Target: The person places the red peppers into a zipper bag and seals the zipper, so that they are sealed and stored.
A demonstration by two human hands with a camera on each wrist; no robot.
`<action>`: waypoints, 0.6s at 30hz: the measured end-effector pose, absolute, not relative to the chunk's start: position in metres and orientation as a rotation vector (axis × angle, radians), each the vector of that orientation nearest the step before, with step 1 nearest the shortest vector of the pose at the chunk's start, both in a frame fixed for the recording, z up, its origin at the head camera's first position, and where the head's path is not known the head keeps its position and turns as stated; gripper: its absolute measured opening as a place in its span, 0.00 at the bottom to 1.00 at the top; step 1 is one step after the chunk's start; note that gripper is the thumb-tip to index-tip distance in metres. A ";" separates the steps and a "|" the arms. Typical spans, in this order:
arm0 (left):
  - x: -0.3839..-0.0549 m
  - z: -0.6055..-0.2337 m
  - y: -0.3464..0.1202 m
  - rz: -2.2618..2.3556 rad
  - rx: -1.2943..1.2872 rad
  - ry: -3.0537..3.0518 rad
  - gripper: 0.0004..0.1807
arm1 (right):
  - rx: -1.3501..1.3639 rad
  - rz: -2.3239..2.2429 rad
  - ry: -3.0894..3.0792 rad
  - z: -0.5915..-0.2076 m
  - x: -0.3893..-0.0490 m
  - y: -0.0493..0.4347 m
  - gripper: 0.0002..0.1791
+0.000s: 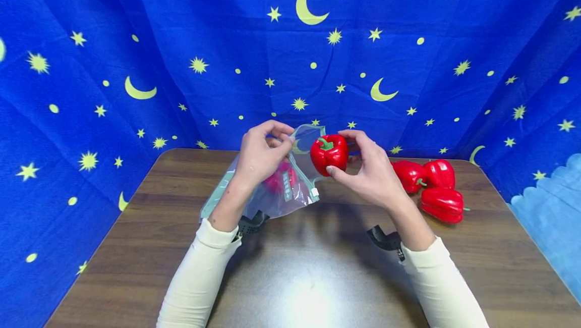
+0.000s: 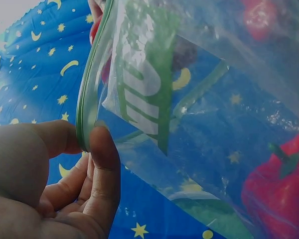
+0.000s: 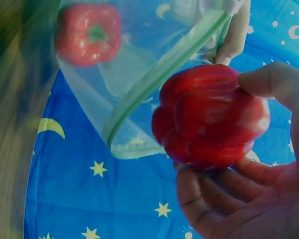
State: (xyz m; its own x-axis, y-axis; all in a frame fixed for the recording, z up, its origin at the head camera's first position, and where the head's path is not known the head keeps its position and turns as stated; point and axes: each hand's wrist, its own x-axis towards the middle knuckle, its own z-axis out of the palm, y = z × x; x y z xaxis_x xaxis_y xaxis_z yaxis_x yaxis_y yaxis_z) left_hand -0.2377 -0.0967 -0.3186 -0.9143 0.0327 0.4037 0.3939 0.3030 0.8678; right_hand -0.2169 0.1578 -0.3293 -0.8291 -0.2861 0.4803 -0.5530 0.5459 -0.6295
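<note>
My left hand (image 1: 265, 154) pinches the rim of a clear zip bag (image 2: 199, 164) with green trim, holding it up above the table. Inside the bag lies a red bell pepper (image 3: 88, 35) with a green stem, seen through the plastic. My right hand (image 1: 369, 169) grips another red bell pepper (image 1: 329, 155) between thumb and fingers, right at the bag's mouth. In the right wrist view this held pepper (image 3: 212, 117) overlaps the green zip edge (image 3: 164, 82). A white slider (image 1: 314, 192) shows at one end of the zip.
Three more red bell peppers (image 1: 441, 205) lie together on the brown wooden table (image 1: 363, 287), to the right of my right forearm. A blue cloth (image 1: 254, 40) with yellow moons and stars hangs behind the table. Black wrist mounts (image 1: 385, 238) sit below both hands.
</note>
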 end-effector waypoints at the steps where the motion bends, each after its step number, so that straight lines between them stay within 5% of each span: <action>1: -0.237 -0.318 -0.096 -1.650 -0.386 -2.265 0.08 | 0.699 1.165 -2.469 -0.329 -0.218 0.156 0.39; 18: -0.234 -0.316 -0.095 -1.660 -0.419 -2.264 0.09 | 0.729 1.178 -2.590 -0.331 -0.226 0.126 0.36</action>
State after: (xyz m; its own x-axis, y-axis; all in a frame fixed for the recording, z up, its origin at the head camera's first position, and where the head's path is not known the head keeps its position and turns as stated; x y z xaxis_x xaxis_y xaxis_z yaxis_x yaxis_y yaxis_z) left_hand -0.2340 -0.0953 -0.3162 -0.9119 0.0557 0.4067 0.4046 0.2888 0.8677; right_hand -0.2259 0.1259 -0.3305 -0.8573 -0.3519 0.3757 -0.5144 0.5596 -0.6497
